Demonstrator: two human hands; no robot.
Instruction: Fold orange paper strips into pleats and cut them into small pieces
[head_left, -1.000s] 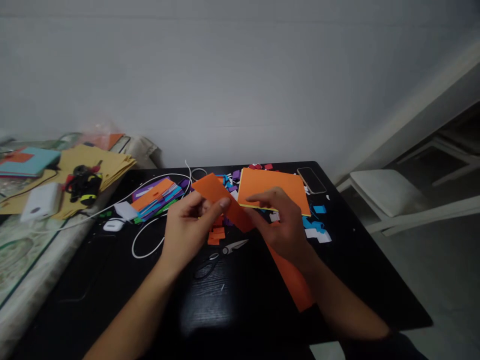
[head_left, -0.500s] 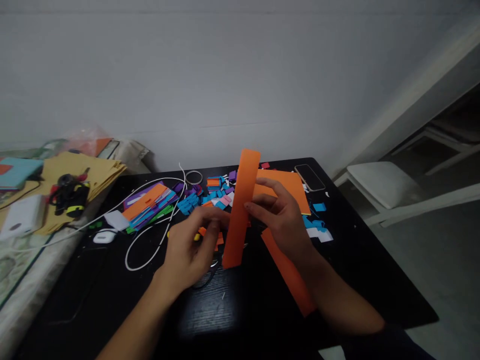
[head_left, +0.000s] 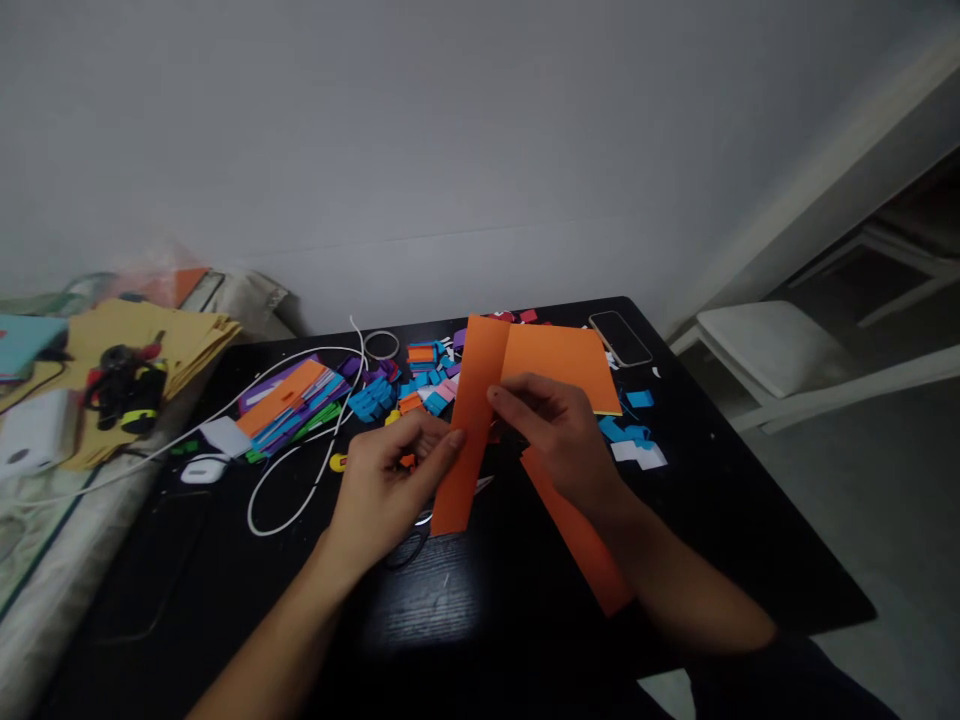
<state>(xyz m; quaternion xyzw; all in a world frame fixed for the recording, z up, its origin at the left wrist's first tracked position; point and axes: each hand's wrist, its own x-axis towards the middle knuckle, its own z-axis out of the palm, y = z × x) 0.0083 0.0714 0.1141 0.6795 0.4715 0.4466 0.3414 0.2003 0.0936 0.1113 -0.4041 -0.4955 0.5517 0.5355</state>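
Note:
An orange paper strip (head_left: 474,400) is held up over the table, tilted a little, its long side running away from me. My left hand (head_left: 397,470) pinches its left edge, thumb on the near face. My right hand (head_left: 559,435) grips the opposite edge between thumb and fingers. Beneath my right forearm lies another orange strip (head_left: 574,530), partly covered. Scissors (head_left: 411,550) rest on the table under the held strip, with a handle and a blade tip showing. Behind my right hand sits an orange paper sheet (head_left: 566,365).
Folded coloured paper pieces (head_left: 375,400) are heaped at the back of the black table (head_left: 720,540). A white cable (head_left: 259,500) loops on the left near a white case (head_left: 204,470) and paper strips (head_left: 292,400). A phone (head_left: 621,338) lies at the back right.
My left thumb has come onto the strip's left edge and closed on it. The strip has shifted slightly left and its top has lowered. My right hand keeps its hold.

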